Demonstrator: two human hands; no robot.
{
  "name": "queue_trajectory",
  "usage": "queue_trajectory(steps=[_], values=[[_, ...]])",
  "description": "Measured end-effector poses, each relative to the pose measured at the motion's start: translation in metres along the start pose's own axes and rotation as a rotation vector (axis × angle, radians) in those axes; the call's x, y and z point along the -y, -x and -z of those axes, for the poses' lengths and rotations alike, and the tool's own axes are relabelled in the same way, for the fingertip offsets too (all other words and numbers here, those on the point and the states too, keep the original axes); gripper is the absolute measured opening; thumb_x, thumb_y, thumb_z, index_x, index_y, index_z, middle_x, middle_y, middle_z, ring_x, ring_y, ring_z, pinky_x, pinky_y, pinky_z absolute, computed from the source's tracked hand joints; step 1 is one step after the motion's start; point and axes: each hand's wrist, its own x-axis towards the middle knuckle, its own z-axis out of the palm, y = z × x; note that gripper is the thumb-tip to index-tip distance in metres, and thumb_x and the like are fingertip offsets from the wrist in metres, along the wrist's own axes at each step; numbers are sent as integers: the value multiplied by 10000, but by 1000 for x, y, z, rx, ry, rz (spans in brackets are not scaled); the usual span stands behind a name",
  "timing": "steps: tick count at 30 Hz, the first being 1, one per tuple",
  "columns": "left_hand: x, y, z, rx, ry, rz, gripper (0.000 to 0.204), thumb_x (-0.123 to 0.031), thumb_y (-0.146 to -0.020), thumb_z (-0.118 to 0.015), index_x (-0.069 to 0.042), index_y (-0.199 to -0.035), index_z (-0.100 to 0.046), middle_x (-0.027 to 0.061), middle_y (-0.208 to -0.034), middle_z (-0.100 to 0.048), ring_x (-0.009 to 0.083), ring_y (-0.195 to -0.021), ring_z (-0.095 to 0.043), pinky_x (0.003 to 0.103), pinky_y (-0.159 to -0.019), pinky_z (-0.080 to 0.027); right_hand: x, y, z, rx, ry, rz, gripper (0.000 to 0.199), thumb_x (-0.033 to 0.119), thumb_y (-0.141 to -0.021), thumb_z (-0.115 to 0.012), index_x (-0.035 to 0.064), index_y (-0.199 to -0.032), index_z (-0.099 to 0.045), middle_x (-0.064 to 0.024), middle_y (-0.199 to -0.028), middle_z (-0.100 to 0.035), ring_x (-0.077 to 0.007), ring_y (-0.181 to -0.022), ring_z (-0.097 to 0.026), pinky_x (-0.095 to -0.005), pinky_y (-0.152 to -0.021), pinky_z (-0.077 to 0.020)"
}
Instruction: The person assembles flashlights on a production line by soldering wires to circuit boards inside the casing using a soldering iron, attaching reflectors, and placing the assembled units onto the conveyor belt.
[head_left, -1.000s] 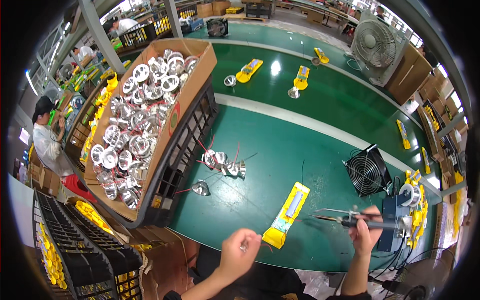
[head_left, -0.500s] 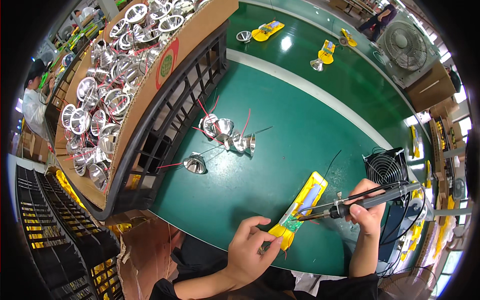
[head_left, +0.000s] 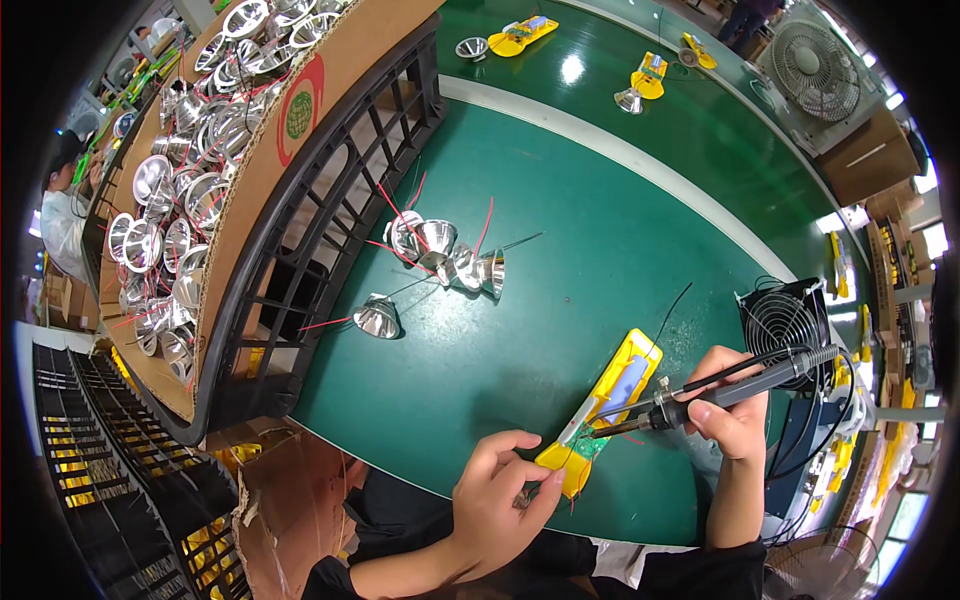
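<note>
My left hand (head_left: 505, 490) pinches the near end of a yellow flashlight housing (head_left: 560, 472), which lies slanted on the green table. Inside the housing sit a blue-lilac battery (head_left: 628, 382) and a small green circuit board (head_left: 584, 440). My right hand (head_left: 735, 410) grips a soldering iron (head_left: 740, 390) with a thin feed tube along it. Its tip is at the circuit board; whether it touches cannot be made out. Thin black and red wires stick out of the housing. Something small and metallic shows under my left fingers, mostly hidden.
Several silver reflector cups (head_left: 436, 240) with wires lie on the table. A cardboard box (head_left: 270, 165) full of such cups rests in a black crate (head_left: 330, 215) at left. Beyond runs a green conveyor (head_left: 570, 110) carrying yellow housings. A small black fan (head_left: 785, 325) stands at right.
The whole view has shifted slightly. The soldering iron's handle has tilted a little, while its tip stays at the circuit board. My left hand keeps its hold on the housing.
</note>
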Motion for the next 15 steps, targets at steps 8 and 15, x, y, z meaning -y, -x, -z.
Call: queue_trajectory(steps=[8,15], values=[[2,0,0,7,8,-5,104,-8,-679,-662,-12,-672,-559,101,-979,-478,99,-571,-473,215,-533,-403,-2,1,0,-24,23,-9,108,42,-624,-597,-30,-686,-545,-28,-527,-510,-44,-426,-442,-185,-390,-305],[2,1,1,4,2,-3,103,-8,-680,-659,-9,-672,-557,100,-975,-479,100,-576,-466,216,-539,-399,-1,0,-1,-18,70,-5,114,53,-607,-598,-22,-677,-549,-16,-522,-500,-40,-424,-412,-189,-392,-280]])
